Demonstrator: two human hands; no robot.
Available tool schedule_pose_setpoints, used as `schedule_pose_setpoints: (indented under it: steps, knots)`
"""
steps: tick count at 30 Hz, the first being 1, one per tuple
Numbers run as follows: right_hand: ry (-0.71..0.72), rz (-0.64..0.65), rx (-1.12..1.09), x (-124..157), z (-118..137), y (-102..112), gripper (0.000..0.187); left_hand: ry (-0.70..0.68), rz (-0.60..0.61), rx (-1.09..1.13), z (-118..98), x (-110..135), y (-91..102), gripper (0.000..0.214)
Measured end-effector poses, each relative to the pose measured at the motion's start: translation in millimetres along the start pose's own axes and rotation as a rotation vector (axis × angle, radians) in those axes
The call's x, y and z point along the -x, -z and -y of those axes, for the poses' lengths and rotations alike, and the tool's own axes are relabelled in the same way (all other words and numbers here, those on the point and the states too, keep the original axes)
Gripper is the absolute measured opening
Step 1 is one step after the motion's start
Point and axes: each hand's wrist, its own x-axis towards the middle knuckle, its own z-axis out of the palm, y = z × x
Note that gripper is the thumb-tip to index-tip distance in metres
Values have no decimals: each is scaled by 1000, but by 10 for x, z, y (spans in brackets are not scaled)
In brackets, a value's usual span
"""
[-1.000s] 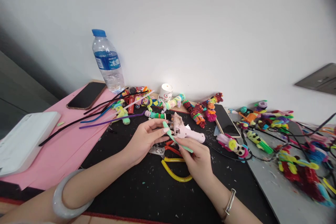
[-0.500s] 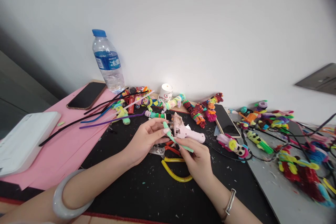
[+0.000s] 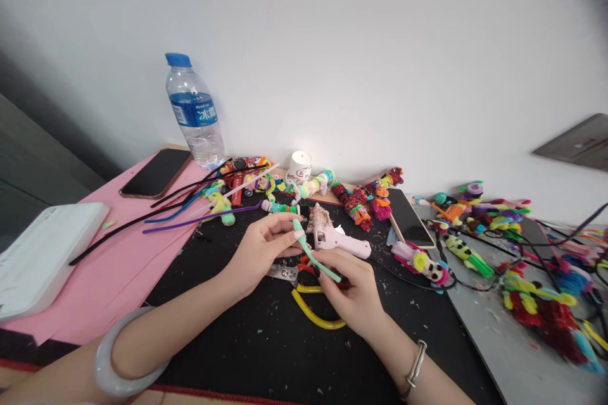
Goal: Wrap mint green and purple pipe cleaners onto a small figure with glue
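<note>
Above the black mat (image 3: 247, 354), the left hand (image 3: 263, 243) grips the upper end of a green strip (image 3: 305, 245) between closed thumb and fingers. The right hand (image 3: 354, 288) pinches the strip's lower part, fingertips closed. Yellow-handled scissors (image 3: 308, 289) lie below the hands; a pink glue gun (image 3: 344, 243) lies just beyond.

Beyond the fingers (image 3: 290, 240), a plain pale-grey wall (image 3: 304, 63) rises behind the wood-toned worktop (image 3: 10, 377). Light falls brightest on it just past the fingers, dimming to shadow far to their left, where a dark grey panel (image 3: 33, 164) stands. Well to their right, a metallic plate (image 3: 577, 142) sits on the wall.
</note>
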Motion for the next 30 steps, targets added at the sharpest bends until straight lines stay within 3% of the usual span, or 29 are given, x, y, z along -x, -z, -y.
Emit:
schedule_pose_setpoints:
  steps: [5, 9, 12, 14, 17, 20, 25, 30]
  knots:
    - [17, -27, 80, -19, -69, 52, 36, -36, -63, -32, -7, -45, 50, 32]
    - [-23, -156, 222, -50, -164, 134, 33, -31, -66, -59, -19, -69, 80, 37]
    - [-123, -303, 495, -141, -304, 353, 32, -31, -70, -54, -28, -75, 83, 37]
    - [-281, -346, 734, -222, -436, 580, 40, -31, -69, -47, -31, -75, 79, 36]
    - [-617, -273, 999, -328, -668, 925, 58, -31, -64, -38, -30, -72, 72, 36]
    - [-848, -95, 1043, -395, -894, 1151, 67, -26, -61, -30, -28, -68, 67, 37]
    - [-846, -17, 1009, -442, -1107, 1272, 63, -10, -42, -21, -30, -61, 64, 37]
    - [-810, -2, 1024, -438, -1109, 1288, 59, -13, -36, -29, -30, -56, 64, 35]
